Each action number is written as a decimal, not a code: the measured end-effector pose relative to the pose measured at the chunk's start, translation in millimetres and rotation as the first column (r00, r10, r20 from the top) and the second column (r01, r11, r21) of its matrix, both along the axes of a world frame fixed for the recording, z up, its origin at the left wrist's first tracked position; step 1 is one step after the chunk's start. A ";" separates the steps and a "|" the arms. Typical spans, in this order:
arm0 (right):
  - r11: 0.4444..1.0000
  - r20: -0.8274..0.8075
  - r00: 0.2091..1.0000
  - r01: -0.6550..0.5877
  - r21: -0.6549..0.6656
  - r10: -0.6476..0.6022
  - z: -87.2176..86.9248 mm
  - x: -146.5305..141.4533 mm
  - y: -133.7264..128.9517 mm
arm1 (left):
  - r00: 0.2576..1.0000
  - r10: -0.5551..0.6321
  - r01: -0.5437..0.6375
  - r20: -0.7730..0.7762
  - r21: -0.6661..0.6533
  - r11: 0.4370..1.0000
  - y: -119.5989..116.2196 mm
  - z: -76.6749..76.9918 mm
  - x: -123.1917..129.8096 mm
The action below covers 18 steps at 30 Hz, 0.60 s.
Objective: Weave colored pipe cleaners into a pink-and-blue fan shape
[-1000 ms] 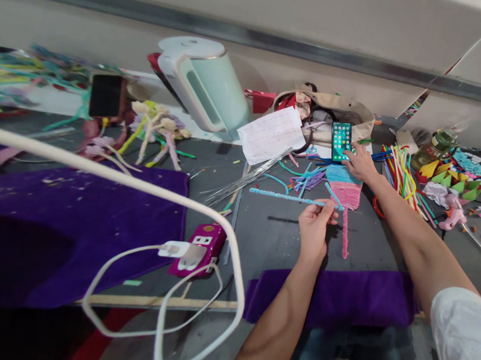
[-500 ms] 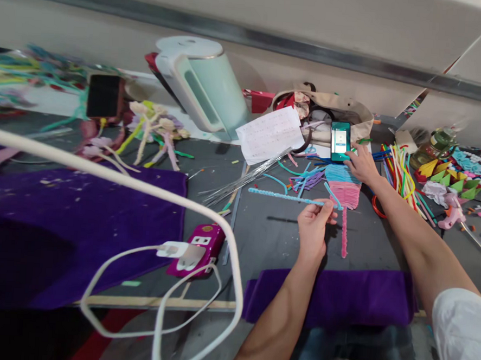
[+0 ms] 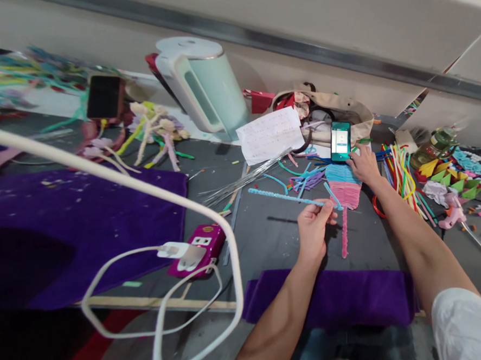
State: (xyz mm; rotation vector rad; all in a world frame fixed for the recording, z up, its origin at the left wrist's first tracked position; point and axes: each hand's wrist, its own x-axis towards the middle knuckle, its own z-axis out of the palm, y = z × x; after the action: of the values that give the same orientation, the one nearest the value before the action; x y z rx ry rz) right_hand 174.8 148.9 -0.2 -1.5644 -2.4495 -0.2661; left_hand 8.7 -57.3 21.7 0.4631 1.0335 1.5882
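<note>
My left hand (image 3: 313,228) pinches the right part of a twisted light-blue pipe cleaner (image 3: 282,196), held level above the dark table. Another short blue length rises from its right end. Beyond it lies a flat piece made of blue and pink pipe cleaners (image 3: 344,195), with a fuzzy pink stem (image 3: 345,235) pointing towards me. My right hand (image 3: 364,163) is over the far right part of that piece, holding nothing. Its fingers are apart, and the thumb is at the lower right corner of a lit phone (image 3: 340,140) propped against a cloth bag (image 3: 362,117).
Loose purple and blue pipe cleaners (image 3: 308,180), thin wires (image 3: 244,177) and a written sheet (image 3: 271,135) lie left. A bundle of coloured pipe cleaners (image 3: 403,176) and a pink glue gun (image 3: 452,212) are right. A white cable (image 3: 205,216) loops before a purple power strip (image 3: 208,238); a kettle (image 3: 225,92) stands behind.
My right hand has drawn slightly back from the phone screen, down and to the right. The phone's display looks slightly different. My left hand and the blue pipe cleaner have stayed put.
</note>
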 end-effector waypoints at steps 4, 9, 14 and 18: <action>0.999 -0.040 0.999 0.035 0.023 -0.034 4.7 2.0 -1.8 | 1.000 -0.002 0.002 0.006 0.003 1.000 0.0 -0.3 0.0; 0.999 -0.018 0.999 0.027 0.019 -0.026 5.6 -0.2 -2.4 | 1.000 0.000 0.000 0.008 0.007 1.000 -0.2 -0.5 0.0; 0.999 -0.027 1.000 0.009 0.036 -0.008 1.3 -1.4 -1.4 | 1.000 0.002 -0.002 -0.006 0.000 1.000 -0.4 0.2 -0.2; 1.000 -0.008 1.000 0.006 0.021 -0.006 -0.2 -3.2 -2.3 | 1.000 -0.001 0.001 -0.009 -0.003 1.000 -0.3 -0.4 -0.2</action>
State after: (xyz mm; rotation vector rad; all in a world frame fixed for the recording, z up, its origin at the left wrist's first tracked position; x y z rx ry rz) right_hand 171.6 146.6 -0.4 -1.5617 -2.4278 -0.2855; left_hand 8.5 -57.6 21.3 0.4688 1.0426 1.5845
